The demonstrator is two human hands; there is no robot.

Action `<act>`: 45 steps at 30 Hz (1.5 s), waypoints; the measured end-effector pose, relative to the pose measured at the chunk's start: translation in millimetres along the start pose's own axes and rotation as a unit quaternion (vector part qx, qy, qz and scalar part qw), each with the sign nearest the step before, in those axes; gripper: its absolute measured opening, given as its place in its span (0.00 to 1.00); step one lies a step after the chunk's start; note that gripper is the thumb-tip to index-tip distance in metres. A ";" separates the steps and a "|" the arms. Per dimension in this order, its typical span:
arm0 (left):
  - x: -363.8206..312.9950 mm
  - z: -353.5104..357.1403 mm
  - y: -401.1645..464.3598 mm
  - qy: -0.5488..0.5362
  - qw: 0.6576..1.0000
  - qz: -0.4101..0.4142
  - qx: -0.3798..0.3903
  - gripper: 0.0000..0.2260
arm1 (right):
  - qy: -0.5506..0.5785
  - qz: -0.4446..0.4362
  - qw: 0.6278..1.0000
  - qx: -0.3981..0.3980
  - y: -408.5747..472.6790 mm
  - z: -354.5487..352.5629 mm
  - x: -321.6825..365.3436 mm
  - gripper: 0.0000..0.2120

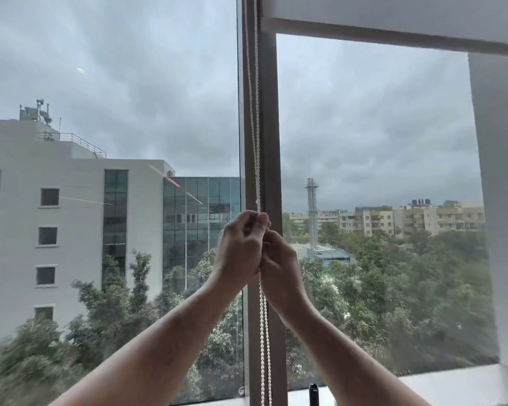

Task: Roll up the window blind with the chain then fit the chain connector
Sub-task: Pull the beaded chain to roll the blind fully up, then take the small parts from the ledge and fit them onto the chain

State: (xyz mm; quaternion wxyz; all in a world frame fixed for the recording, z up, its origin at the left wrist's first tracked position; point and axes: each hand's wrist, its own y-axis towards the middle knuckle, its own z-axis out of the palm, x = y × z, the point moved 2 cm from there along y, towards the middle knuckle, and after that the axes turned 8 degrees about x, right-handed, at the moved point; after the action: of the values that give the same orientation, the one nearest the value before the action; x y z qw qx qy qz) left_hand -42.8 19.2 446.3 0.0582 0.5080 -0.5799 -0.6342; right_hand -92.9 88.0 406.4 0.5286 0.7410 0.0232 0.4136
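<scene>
Chain (257, 118) hidden where it passes inside the left hand (241, 244) and right hand (279, 265), connector unseen, chain cut off at 12 and 6 o'clock, blind (393, 16) cropped at 1 o'clock, trees blurred at 7 o'clock.

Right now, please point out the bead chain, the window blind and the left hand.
bead chain (256, 159): head view, on the strands above the hands.
window blind (393, 13): head view, on its white fabric.
left hand (241, 244): head view, on its back.
</scene>
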 end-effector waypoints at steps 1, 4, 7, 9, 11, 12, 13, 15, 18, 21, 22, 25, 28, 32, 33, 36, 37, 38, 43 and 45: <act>6.7 0.2 -5.2 -0.005 1.000 -0.010 0.005 0.08 | -0.008 0.009 1.000 -0.002 -3.8 0.3 -7.6 0.10; 25.9 2.5 -23.1 0.006 1.000 -0.026 0.013 0.08 | -0.032 0.022 0.999 0.001 -19.0 1.6 -31.4 0.09; 43.5 7.7 -43.9 0.036 0.998 -0.041 0.031 0.06 | -0.067 0.032 0.997 0.008 -39.4 -0.8 -52.2 0.11; 56.9 11.9 -57.4 0.066 0.996 -0.047 0.032 0.05 | -0.086 0.039 0.995 0.013 -53.9 -4.0 -64.6 0.13; 70.2 17.4 -71.8 0.102 0.993 -0.047 0.025 0.04 | -0.119 0.050 0.991 0.015 -69.7 -8.0 -78.4 0.14; 76.2 20.6 -79.5 0.121 0.991 -0.047 0.020 0.05 | -0.137 0.056 0.989 0.015 -78.4 -10.2 -86.8 0.14; 82.4 23.7 -86.8 0.137 0.989 -0.045 0.016 0.05 | -0.155 0.062 0.986 0.013 -87.1 -13.0 -95.2 0.14; 95.6 30.0 -101.2 0.158 0.987 -0.038 0.014 0.05 | -0.190 0.080 0.978 0.010 -105.0 -19.1 -113.6 0.18; 116.4 40.5 -123.7 0.181 0.983 -0.036 0.024 0.06 | -0.252 0.108 0.962 -0.003 -132.2 -29.1 -139.9 0.24; 138.6 50.4 -145.5 0.188 0.979 -0.062 0.041 0.06 | -0.288 0.143 0.947 -0.001 -155.6 -38.4 -162.8 0.22; 146.5 53.6 -152.7 0.186 0.979 -0.073 0.048 0.05 | -0.296 0.160 0.942 0.003 -162.3 -42.3 -171.9 0.21; 166.7 60.8 -174.1 0.172 0.978 -0.104 0.062 0.05 | -0.319 0.212 0.924 0.010 -179.8 -55.6 -198.7 0.19; 181.1 68.2 -192.1 0.170 0.974 -0.131 0.073 0.05 | -0.318 0.260 0.912 -0.007 -193.0 -70.0 -225.3 0.18; 197.2 77.1 -210.7 0.159 0.969 -0.159 0.101 0.06 | -0.300 0.327 0.895 -0.039 -201.8 -84.6 -255.5 0.15; 200.2 78.9 -214.6 0.155 0.968 -0.162 0.110 0.07 | -0.298 0.338 0.892 -0.038 -202.2 -87.0 -262.5 0.16; 207.2 82.7 -224.0 0.143 0.967 -0.169 0.128 0.07 | -0.282 0.371 0.884 -0.044 -199.8 -93.7 -280.8 0.19; 209.2 83.4 -226.8 0.133 0.967 -0.173 0.131 0.07 | -0.277 0.383 0.880 -0.049 -198.3 -95.2 -286.0 0.20; 211.2 84.3 -229.4 0.119 0.968 -0.177 0.134 0.07 | -0.273 0.395 0.875 -0.053 -196.1 -96.8 -291.4 0.21; 219.1 87.1 -241.6 0.077 0.966 -0.196 0.149 0.07 | -0.260 0.447 0.855 -0.034 -185.3 -100.0 -315.4 0.26; 221.6 88.2 -245.3 0.069 0.965 -0.207 0.149 0.05 | -0.260 0.456 0.851 -0.023 -183.0 -100.6 -322.6 0.26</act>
State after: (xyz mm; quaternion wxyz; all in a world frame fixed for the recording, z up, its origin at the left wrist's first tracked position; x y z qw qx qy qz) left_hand -84.8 10.6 106.9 -0.1104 0.6622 -0.5448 -0.5025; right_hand -295.2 93.3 79.8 0.2839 0.7365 -0.4649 0.4011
